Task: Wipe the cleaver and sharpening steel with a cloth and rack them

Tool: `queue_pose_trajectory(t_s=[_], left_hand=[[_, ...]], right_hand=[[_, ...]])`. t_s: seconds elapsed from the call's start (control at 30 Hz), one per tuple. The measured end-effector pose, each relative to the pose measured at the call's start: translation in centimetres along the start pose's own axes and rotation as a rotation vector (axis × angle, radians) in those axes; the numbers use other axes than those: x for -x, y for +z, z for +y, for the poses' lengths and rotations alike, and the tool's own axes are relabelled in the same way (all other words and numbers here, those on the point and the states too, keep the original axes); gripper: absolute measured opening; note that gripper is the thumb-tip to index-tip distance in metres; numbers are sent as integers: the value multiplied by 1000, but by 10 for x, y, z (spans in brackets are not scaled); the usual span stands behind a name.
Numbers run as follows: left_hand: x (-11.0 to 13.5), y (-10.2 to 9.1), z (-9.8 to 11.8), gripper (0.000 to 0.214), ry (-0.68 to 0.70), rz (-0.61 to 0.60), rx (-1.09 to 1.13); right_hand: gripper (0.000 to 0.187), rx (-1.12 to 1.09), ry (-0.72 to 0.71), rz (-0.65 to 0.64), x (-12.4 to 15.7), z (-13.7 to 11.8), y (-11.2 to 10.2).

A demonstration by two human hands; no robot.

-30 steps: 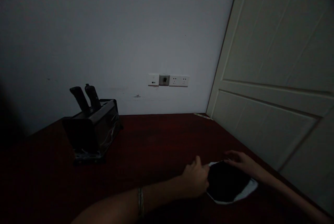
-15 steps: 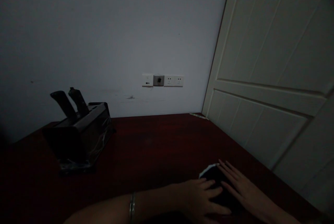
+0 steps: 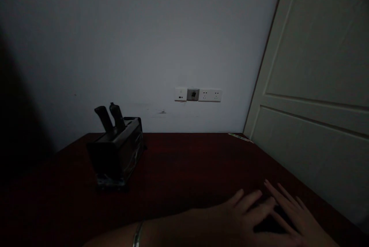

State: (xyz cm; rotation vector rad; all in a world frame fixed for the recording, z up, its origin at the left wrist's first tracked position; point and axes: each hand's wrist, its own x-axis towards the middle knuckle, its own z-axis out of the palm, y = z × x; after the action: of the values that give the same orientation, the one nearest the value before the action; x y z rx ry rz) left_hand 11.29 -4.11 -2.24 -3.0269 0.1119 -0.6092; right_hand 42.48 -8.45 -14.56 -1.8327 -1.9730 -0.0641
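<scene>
Smoothing seemed the step: my left hand [image 3: 248,216] and right hand [image 3: 300,213], fingers apart, partly hid a dark thing [image 3: 268,224] near five o'clock in view; next probably called for even pressure.

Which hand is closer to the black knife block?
Left. The left hand is nearer the camera than the knife block, to its right; the right hand is even farther to its right. Neither touches it.

Open passage across tabletop [image 3: 184,158], between black holder [image 3: 104,160] and hands [image 3: 243,216]; door [image 3: 314,135] blocking right, wall [image 3: 161,39] behind
</scene>
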Motion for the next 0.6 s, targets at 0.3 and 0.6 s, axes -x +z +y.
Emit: queue_pose_trajectory(t_s=[0.3, 0.6], left_hand=[[91, -138, -20, 49, -539, 457, -265], [253, -205, -85, 32, -865, 1125, -528]], right_hand=[[63, -656, -99, -74, -118, -195, -9], [62, -1187, -270, -317, -215, -360, 58]])
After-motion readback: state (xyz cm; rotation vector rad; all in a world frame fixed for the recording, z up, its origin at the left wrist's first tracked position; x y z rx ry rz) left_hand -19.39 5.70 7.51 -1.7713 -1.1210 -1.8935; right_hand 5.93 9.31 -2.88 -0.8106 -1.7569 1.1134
